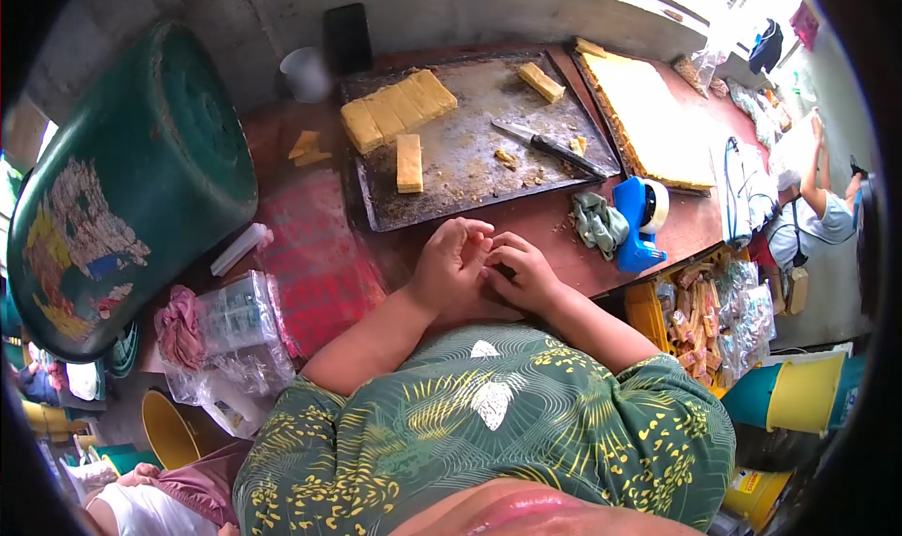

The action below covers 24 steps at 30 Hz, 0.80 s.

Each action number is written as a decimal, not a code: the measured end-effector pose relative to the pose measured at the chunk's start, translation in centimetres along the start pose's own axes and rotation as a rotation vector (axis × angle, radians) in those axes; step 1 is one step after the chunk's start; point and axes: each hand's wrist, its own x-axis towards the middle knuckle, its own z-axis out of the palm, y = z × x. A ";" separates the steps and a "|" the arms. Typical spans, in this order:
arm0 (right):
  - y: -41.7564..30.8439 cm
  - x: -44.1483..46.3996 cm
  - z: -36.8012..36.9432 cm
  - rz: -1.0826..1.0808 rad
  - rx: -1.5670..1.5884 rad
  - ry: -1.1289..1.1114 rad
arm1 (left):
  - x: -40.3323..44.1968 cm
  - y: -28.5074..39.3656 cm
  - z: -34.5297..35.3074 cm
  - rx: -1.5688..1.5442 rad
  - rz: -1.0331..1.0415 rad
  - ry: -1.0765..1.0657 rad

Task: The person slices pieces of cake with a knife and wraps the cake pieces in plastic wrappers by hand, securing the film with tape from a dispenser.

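Note:
My left hand and my right hand meet in front of my body, just off the near edge of the dark baking tray. Both have curled fingers, the fingertips close together; whatever they may pinch is too small or hidden to make out. On the tray, a row of yellow cake slices sits at the left, with one single slice before it and another slice at the far right. A black-handled knife lies among crumbs there.
Right of the tray are a sheet of cake, a blue tape dispenser and a grey-green cloth. A large green tub and red plastic sheets lie left. A yellow crate holds wrapped packs. Another person is at far right.

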 end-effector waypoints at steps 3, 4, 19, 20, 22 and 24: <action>0.2 1.1 -1.0 -0.100 0.009 0.051 | 0.4 0.1 -0.3 0.074 0.121 0.024; 0.5 2.1 -2.0 -0.178 -0.059 0.114 | 0.6 0.0 -0.4 0.094 0.156 0.033; 17.8 19.3 -15.7 0.570 -0.812 0.247 | 1.1 0.5 -0.8 0.084 0.097 -0.002; 18.3 19.0 -15.5 0.522 -0.779 0.327 | 1.1 0.6 -0.8 0.074 0.085 -0.004; 15.0 17.7 -14.8 0.479 -0.446 0.501 | 1.1 0.7 -0.7 0.052 0.062 -0.003; 13.3 15.4 -13.9 0.429 -0.146 0.524 | 1.0 0.8 -0.7 0.067 0.085 -0.004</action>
